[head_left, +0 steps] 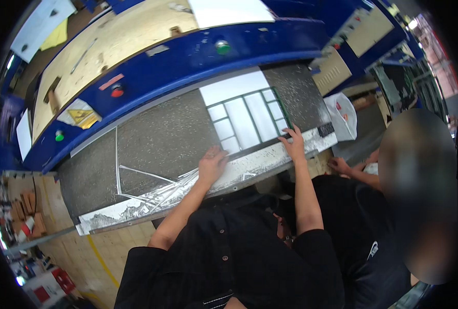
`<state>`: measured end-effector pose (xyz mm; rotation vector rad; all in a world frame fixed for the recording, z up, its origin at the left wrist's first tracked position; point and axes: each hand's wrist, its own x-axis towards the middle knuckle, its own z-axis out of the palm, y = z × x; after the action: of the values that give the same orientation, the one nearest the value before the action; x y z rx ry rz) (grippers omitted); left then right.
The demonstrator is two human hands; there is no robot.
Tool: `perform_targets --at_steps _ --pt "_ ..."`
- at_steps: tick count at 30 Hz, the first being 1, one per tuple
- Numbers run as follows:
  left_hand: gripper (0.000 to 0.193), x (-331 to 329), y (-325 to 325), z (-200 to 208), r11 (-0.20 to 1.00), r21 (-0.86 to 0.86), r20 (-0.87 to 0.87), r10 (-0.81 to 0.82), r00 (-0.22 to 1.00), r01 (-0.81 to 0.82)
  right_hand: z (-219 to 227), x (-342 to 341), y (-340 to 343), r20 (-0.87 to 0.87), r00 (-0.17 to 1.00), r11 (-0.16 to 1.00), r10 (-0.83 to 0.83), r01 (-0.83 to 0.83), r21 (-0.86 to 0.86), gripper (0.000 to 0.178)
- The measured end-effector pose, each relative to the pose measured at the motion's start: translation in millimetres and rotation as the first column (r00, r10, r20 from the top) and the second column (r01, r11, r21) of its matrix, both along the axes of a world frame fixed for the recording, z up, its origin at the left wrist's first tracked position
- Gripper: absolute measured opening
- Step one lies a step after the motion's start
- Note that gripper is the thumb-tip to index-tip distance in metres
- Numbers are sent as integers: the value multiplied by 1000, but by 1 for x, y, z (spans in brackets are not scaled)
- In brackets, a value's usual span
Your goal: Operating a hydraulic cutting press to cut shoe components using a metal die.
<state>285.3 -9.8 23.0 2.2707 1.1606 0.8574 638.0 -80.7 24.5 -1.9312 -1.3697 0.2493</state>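
A green grid frame with rectangular openings lies over a white sheet on a dark, speckled machine bed. White shows through its openings, and the sheet sticks out beyond its far side. At the near left corner, my left hand has its fingers closed on the frame's edge; the fingertips are partly hidden. My right hand pinches the near right corner between thumb and fingers. Thin white strips lie in a loose heap left of my left hand, along the bed's near edge.
A blue machine beam with green and red buttons runs behind the bed. Beyond it, tools lie on a wooden board. To the right are a white plastic bag and another person in black, close beside me.
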Motion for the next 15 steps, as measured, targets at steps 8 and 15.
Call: perform_targets --at_steps 8,15 --pt "47 -28 13 24 980 -198 101 20 995 0 42 -40 18 131 991 996 38 -27 -83 58" --pt "39 -86 72 109 931 -116 183 362 914 -345 38 -122 0 160 927 933 340 -353 65 29"
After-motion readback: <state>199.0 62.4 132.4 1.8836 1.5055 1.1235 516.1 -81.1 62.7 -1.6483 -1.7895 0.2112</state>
